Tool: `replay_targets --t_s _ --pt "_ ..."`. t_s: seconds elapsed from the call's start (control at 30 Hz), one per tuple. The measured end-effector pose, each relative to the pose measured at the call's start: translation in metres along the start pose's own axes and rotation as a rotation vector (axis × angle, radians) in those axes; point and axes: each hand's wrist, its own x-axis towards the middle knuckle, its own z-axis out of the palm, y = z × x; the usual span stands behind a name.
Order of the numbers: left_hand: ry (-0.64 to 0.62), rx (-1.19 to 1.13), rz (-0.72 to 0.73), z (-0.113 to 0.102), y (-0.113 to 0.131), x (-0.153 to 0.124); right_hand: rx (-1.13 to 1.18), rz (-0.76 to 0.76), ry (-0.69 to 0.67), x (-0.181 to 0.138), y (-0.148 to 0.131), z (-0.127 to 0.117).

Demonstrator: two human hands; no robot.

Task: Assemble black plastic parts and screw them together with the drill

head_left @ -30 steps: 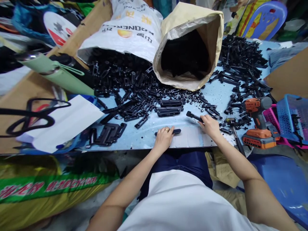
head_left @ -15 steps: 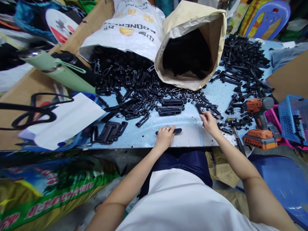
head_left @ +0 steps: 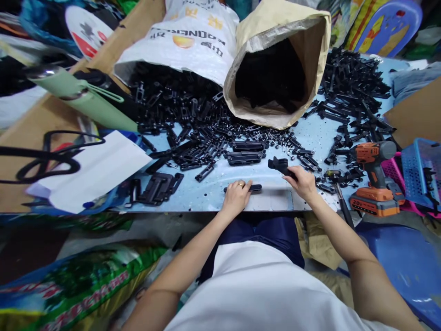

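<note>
Close to the table's front edge, my left hand (head_left: 236, 196) is closed over a flat black plastic bar (head_left: 255, 188), whose right end sticks out past the fingers. Off to the right, my right hand (head_left: 302, 183) grips a black pronged plastic part (head_left: 279, 166) by its near end, its forked end pointing left above the blue tabletop. Behind both hands lie several long black bars (head_left: 245, 158) stacked side by side, with small loose screws (head_left: 275, 138) strewn beyond them.
An open paper sack (head_left: 319, 59) and a white woven sack (head_left: 144, 50) stand at the back among heaps of black parts (head_left: 193, 110). To the right are an orange cordless drill (head_left: 374, 179), a black-handled tool (head_left: 343, 207) and a blue basket (head_left: 422, 170). A green flask (head_left: 99, 108) leans left.
My right hand has shifted slightly, and the black pronged part in it has turned from slanting and blurred to pointing left. The left hand stays on its bar.
</note>
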Motion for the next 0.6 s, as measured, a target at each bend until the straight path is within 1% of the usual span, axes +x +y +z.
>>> replay_targets --t_s 0.07,0.13,0.2,0.3,0.37,0.43,0.5,0.53,0.6 --pt "0.005 -0.001 0.0 0.001 0.0 0.0 0.066 -0.066 0.09 -0.001 0.003 0.002" --pt "0.011 -0.001 0.005 0.002 0.0 -0.001 0.115 -0.078 0.162 -0.002 0.006 0.005" --pt "0.018 0.001 0.005 0.002 0.0 -0.001 0.149 -0.051 0.206 -0.003 0.008 0.008" --pt "0.033 0.001 0.006 0.003 0.0 -0.002 0.206 0.032 0.221 -0.004 0.009 0.01" --pt "0.045 -0.002 0.013 0.004 0.0 -0.002 0.279 0.155 0.196 -0.001 0.01 0.01" --pt "0.064 -0.006 0.021 0.006 -0.001 -0.003 0.374 0.348 0.115 0.006 0.014 0.008" --pt "0.094 -0.007 0.034 0.008 -0.002 -0.004 0.446 0.559 0.026 0.016 0.024 0.004" --pt "0.112 -0.003 0.042 0.009 -0.002 -0.004 0.459 0.649 0.002 0.021 0.031 0.001" --pt "0.148 0.01 0.059 0.011 -0.003 -0.005 0.439 0.756 0.014 0.03 0.045 -0.007"
